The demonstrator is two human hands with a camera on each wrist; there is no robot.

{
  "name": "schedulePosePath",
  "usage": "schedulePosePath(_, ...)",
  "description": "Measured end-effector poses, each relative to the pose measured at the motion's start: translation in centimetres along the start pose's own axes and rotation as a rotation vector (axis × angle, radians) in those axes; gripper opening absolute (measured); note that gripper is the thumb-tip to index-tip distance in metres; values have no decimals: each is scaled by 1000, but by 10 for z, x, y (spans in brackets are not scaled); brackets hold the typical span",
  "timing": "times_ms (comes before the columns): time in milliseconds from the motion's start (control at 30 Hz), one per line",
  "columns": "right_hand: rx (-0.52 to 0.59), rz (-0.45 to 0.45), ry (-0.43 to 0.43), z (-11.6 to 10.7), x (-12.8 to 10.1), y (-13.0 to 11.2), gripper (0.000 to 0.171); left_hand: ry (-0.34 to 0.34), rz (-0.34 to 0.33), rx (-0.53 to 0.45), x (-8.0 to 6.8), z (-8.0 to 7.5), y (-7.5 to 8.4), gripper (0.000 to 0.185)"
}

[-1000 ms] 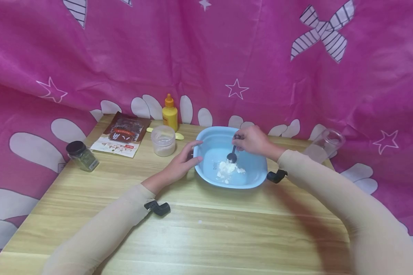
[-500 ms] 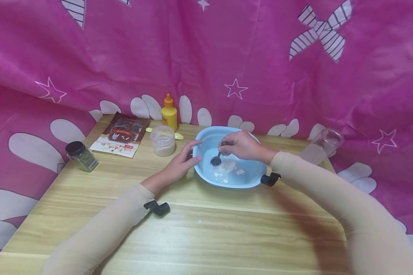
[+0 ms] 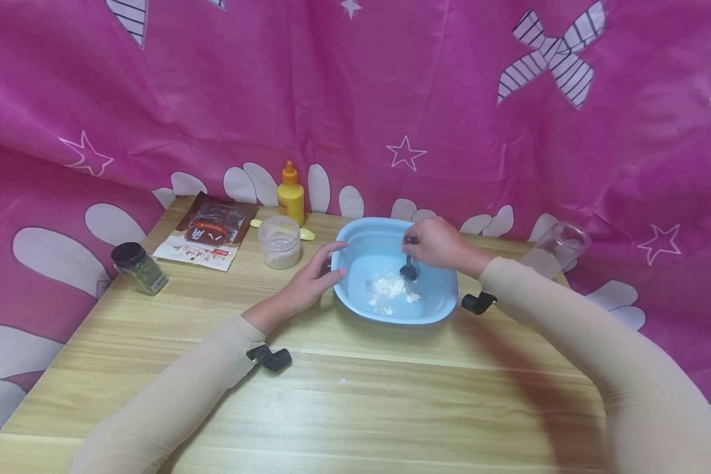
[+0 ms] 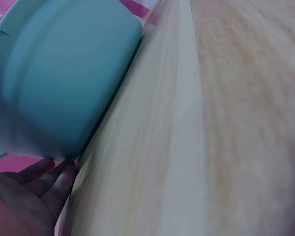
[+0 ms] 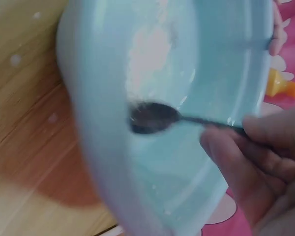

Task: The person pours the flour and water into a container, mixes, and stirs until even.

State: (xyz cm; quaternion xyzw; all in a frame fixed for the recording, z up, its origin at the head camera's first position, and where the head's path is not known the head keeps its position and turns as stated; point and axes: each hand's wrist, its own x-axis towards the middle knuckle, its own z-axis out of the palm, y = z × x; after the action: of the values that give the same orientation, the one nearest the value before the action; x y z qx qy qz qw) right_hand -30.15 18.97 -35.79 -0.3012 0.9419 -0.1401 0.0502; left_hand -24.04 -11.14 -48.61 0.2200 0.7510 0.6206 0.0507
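A light blue basin (image 3: pixel 355 304) stands on the wooden table (image 3: pixel 355 395) with a clump of white powder (image 3: pixel 389 287) and some liquid on its floor. My right hand (image 3: pixel 435 242) pinches the handle of a dark metal spoon (image 3: pixel 409 268), whose bowl dips into the basin just right of the powder. The right wrist view shows the spoon (image 5: pixel 152 117) blurred over the basin (image 5: pixel 98 162). My left hand (image 3: pixel 311 280) rests against the basin's left rim, fingers fairly straight; in the left wrist view its fingers (image 4: pixel 49 174) touch the basin (image 4: pixel 64 73) wall.
Along the back left stand a yellow squeeze bottle (image 3: pixel 291 194), a clear lidded tub (image 3: pixel 280 241), a brown and white packet (image 3: pixel 209 232) and a dark-lidded spice jar (image 3: pixel 137 268). A clear plastic cup (image 3: pixel 553 249) lies at the table's right edge. Pink cloth (image 3: pixel 355 99) hangs behind.
The spoon swept from mid-basin to the left side, then back to the right of the powder, spreading the clump. My left hand stayed on the rim.
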Motion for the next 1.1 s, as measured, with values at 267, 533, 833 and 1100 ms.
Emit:
schedulePosePath(267,315,33,-219,1,-1,-13,8,-2,-4,1,0,-1,-1,59)
schedulePosePath(533,166,43,-28,3,5,-3,10,-3,1,-7,-1,-1,0,59)
schedulePosePath(833,280,16,-152,2,0,-8,9,-13,-9,-16,0,0,-1,60)
schedulePosePath(1100,114,51,20,1,1,4,11,-13,-6,-5,0,-1,-2,60)
